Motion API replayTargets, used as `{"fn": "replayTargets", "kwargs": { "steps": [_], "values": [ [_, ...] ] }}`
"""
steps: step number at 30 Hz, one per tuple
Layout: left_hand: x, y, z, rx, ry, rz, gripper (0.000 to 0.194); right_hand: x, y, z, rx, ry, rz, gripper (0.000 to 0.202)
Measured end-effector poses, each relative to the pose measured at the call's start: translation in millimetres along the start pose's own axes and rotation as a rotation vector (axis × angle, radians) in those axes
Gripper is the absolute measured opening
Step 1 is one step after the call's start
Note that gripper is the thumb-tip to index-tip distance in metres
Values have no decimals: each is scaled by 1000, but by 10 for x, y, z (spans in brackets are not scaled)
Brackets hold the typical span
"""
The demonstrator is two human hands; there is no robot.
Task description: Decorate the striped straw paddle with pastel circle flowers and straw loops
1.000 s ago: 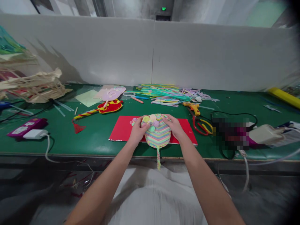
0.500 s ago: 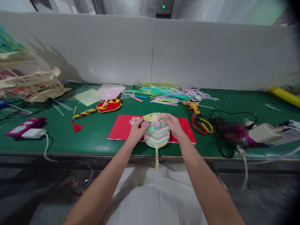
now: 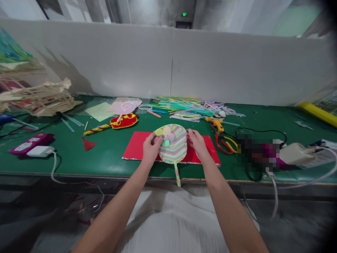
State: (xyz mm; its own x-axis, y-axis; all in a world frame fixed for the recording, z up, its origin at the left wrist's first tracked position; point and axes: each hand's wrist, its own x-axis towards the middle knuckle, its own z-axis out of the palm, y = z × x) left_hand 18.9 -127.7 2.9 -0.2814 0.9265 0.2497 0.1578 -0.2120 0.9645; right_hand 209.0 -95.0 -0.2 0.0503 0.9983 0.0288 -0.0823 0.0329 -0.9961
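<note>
A round fan with pastel zigzag stripes and a braided handle is held over a red board. A flower of several coloured discs sits at its upper left. My left hand grips the fan's left edge by the flower, thumb on top. My right hand is just off the fan's right edge, fingers bent and a little apart, with nothing visible in them. The fan's handle points down past the table's front edge.
Behind lies a pile of coloured strips. To the right are an orange glue gun, red and yellow scissors and cables. At left are a red fan, a purple box and a wooden model.
My right hand has let go of the fan's edge. The fan has shifted slightly left and tilted, its handle swinging right. The small flower on the red board is now hidden.
</note>
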Motion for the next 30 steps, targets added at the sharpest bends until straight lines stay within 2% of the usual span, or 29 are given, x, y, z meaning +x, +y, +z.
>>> {"fn": "replayTargets", "kwargs": {
  "steps": [2,6,7,10,14,16,19,22,24,26,28,30],
  "values": [
    [9,-2,-10,-33,64,-2,34,-133,-57,-23,-83,66,26,48],
    [29,-13,-25,-125,171,-22,33,-563,-130,84,-502,-85,-54,43],
    [34,-16,-28,-147,186,-26,32,-662,-126,142,-613,-89,-78,45],
    [49,-28,-36,-225,211,-33,30,-849,-78,336,-878,43,-169,45],
    [54,-33,-30,-342,235,-25,28,-898,-25,501,-969,126,-194,66],
    [44,5,-16,-438,237,-27,27,-895,-21,515,-972,163,-229,68],
    [26,161,-6,-676,199,-110,27,-860,-41,450,-872,233,-334,52],
    [43,399,-47,-883,159,-137,27,-751,-93,320,-613,304,-368,38],
    [83,547,-100,-956,144,-89,28,-648,-135,240,-347,299,-280,33],
    [130,647,-151,-974,177,-56,27,-552,-168,194,-37,237,-150,30],
    [168,683,-179,-967,208,-72,26,-487,-182,188,237,179,-42,30],
    [188,668,-177,-950,221,-109,25,-464,-173,210,412,153,14,30]
  ]
}}
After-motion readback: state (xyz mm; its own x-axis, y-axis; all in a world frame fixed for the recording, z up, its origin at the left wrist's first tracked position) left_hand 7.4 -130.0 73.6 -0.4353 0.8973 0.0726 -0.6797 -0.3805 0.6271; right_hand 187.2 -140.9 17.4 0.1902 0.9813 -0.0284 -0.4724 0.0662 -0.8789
